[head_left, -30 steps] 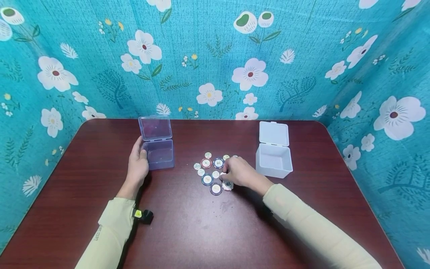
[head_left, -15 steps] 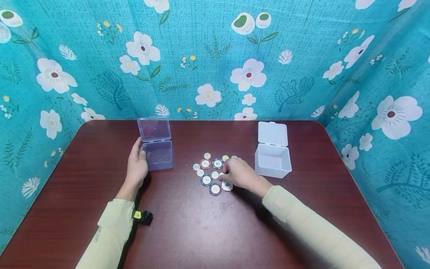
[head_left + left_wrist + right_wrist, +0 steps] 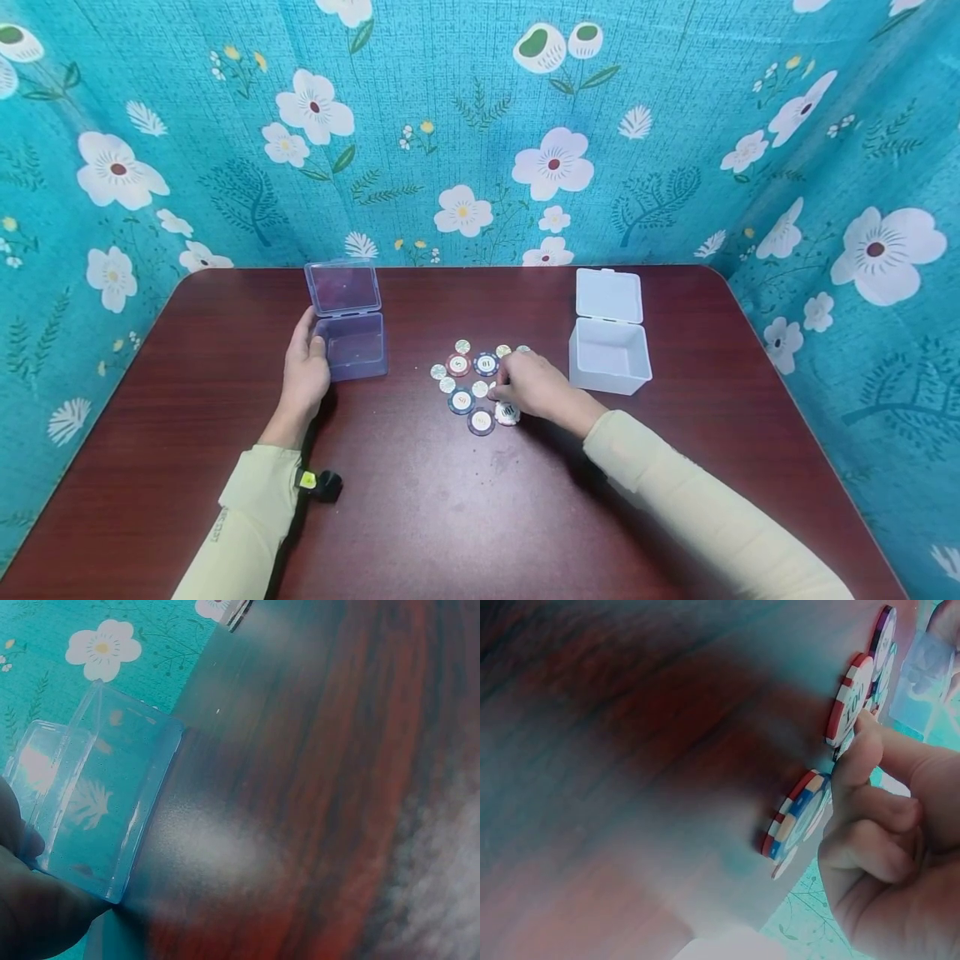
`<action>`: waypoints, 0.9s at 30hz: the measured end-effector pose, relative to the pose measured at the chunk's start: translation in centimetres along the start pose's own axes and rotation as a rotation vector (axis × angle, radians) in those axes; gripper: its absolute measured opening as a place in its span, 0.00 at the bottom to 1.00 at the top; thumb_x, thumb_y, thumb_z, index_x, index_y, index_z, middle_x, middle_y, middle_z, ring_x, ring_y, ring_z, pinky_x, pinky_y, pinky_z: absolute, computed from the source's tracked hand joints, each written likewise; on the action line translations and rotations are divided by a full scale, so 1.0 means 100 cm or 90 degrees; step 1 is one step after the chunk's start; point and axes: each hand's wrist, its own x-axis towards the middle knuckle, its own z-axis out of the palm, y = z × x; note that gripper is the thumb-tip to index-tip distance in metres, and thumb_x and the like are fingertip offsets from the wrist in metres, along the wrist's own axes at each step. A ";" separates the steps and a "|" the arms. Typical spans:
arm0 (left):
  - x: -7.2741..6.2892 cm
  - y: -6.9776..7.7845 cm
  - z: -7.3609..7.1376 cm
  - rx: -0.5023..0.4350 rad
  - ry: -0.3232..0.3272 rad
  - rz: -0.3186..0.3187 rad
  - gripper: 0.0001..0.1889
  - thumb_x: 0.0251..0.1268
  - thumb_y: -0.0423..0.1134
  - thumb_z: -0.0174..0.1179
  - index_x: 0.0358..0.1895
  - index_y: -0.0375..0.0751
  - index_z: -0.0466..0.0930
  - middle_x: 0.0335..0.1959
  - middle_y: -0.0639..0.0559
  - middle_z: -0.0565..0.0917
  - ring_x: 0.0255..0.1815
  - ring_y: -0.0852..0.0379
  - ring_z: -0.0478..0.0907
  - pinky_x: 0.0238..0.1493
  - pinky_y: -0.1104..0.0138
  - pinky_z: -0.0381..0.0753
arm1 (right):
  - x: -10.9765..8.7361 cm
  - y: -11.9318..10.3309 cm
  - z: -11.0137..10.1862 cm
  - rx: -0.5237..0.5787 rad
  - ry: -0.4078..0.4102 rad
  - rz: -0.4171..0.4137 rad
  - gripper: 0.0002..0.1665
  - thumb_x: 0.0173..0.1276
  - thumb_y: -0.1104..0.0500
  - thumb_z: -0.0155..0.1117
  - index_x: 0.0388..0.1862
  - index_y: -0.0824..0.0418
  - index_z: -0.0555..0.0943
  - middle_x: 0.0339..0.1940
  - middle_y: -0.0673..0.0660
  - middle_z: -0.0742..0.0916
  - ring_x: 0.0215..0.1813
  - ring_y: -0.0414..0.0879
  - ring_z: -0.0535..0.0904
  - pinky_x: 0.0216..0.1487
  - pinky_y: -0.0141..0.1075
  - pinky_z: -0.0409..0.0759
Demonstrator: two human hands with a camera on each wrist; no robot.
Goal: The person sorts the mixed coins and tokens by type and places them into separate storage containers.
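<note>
My left hand [image 3: 306, 369] grips the left side of a clear plastic box [image 3: 358, 360], thumb on its near wall. The box's lid [image 3: 345, 288] stands raised; the wrist view shows the thumb [image 3: 45, 911] at its corner. My right hand [image 3: 542, 390] is low among the poker chips, thumb and forefinger pinching a small white chip [image 3: 492, 387], mostly hidden by the fingers. Just below them lies a white 100 chip [image 3: 507, 414]. Around it lie a blue 10 chip [image 3: 486, 364], a red 5 chip [image 3: 458, 364], a dark-rimmed 50 chip [image 3: 462, 402] and a purple-rimmed chip [image 3: 481, 422].
A white plastic box [image 3: 611, 357] with its lid up stands to the right of my right hand. Several small chips, one of them pale [image 3: 438, 372], lie among the larger ones. The brown table [image 3: 465, 517] ends at a flowered curtain [image 3: 420, 125].
The head view has shifted slightly. Both hands stay where they were, the left at the clear box and the right fingers at the small chip; the larger chips have not moved.
</note>
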 end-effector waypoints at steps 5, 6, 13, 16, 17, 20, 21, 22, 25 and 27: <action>-0.001 0.000 0.000 -0.002 0.000 0.002 0.29 0.83 0.33 0.31 0.82 0.44 0.42 0.81 0.44 0.51 0.79 0.52 0.50 0.77 0.56 0.50 | -0.002 -0.002 -0.001 -0.041 0.018 0.014 0.14 0.63 0.51 0.76 0.20 0.52 0.85 0.20 0.47 0.79 0.28 0.43 0.74 0.26 0.36 0.72; -0.001 0.000 0.000 -0.001 0.001 0.000 0.29 0.83 0.33 0.31 0.82 0.45 0.42 0.81 0.45 0.51 0.79 0.52 0.50 0.77 0.56 0.51 | -0.003 -0.002 -0.001 -0.047 0.023 0.016 0.13 0.62 0.50 0.76 0.21 0.52 0.85 0.19 0.47 0.79 0.28 0.43 0.74 0.26 0.36 0.71; -0.001 0.000 0.000 0.007 0.000 -0.001 0.29 0.84 0.33 0.31 0.83 0.45 0.41 0.81 0.45 0.51 0.80 0.53 0.49 0.77 0.56 0.50 | -0.004 -0.003 -0.001 -0.028 0.033 0.001 0.16 0.62 0.51 0.76 0.17 0.52 0.83 0.15 0.46 0.78 0.25 0.43 0.73 0.23 0.35 0.70; -0.001 0.001 -0.001 0.006 -0.004 0.001 0.29 0.84 0.33 0.30 0.83 0.45 0.40 0.81 0.45 0.50 0.80 0.52 0.49 0.77 0.56 0.50 | -0.002 -0.001 0.000 -0.014 0.027 -0.004 0.17 0.61 0.51 0.77 0.17 0.52 0.81 0.16 0.46 0.78 0.25 0.42 0.73 0.24 0.34 0.71; -0.001 0.001 -0.001 0.005 -0.005 0.001 0.29 0.84 0.33 0.30 0.83 0.45 0.40 0.81 0.45 0.50 0.80 0.52 0.49 0.77 0.56 0.50 | -0.001 0.000 0.000 -0.011 0.026 -0.007 0.16 0.61 0.52 0.77 0.18 0.52 0.81 0.16 0.46 0.78 0.25 0.42 0.73 0.25 0.34 0.70; -0.001 0.001 -0.001 0.005 -0.005 0.001 0.29 0.84 0.33 0.30 0.82 0.45 0.41 0.81 0.45 0.51 0.80 0.52 0.49 0.77 0.56 0.50 | 0.001 0.003 0.000 0.002 0.024 -0.015 0.15 0.60 0.54 0.77 0.19 0.53 0.81 0.16 0.46 0.79 0.24 0.42 0.73 0.25 0.34 0.71; -0.001 0.001 0.000 0.004 -0.005 0.002 0.29 0.84 0.33 0.30 0.82 0.45 0.41 0.81 0.44 0.51 0.80 0.52 0.49 0.77 0.55 0.50 | 0.002 0.003 0.000 0.006 0.022 -0.015 0.14 0.59 0.54 0.77 0.19 0.53 0.82 0.16 0.46 0.79 0.23 0.42 0.73 0.25 0.34 0.71; -0.001 0.001 -0.001 0.005 -0.005 0.001 0.29 0.84 0.33 0.30 0.82 0.44 0.41 0.81 0.44 0.51 0.80 0.52 0.49 0.77 0.55 0.50 | 0.002 0.004 0.000 0.010 0.020 -0.014 0.13 0.58 0.54 0.77 0.19 0.53 0.82 0.17 0.46 0.79 0.23 0.42 0.74 0.25 0.34 0.71; -0.001 0.000 -0.001 0.009 -0.005 0.001 0.29 0.84 0.33 0.30 0.82 0.44 0.41 0.81 0.44 0.51 0.80 0.52 0.49 0.77 0.55 0.50 | 0.003 0.005 -0.001 0.023 0.013 -0.001 0.12 0.57 0.54 0.77 0.20 0.53 0.82 0.18 0.46 0.80 0.23 0.42 0.75 0.26 0.34 0.72; -0.001 0.000 -0.001 0.010 -0.004 0.001 0.29 0.84 0.33 0.31 0.82 0.44 0.41 0.81 0.45 0.51 0.80 0.52 0.49 0.77 0.55 0.50 | 0.004 0.005 -0.001 0.026 0.013 0.006 0.13 0.57 0.54 0.77 0.20 0.53 0.81 0.18 0.46 0.81 0.23 0.42 0.75 0.25 0.34 0.72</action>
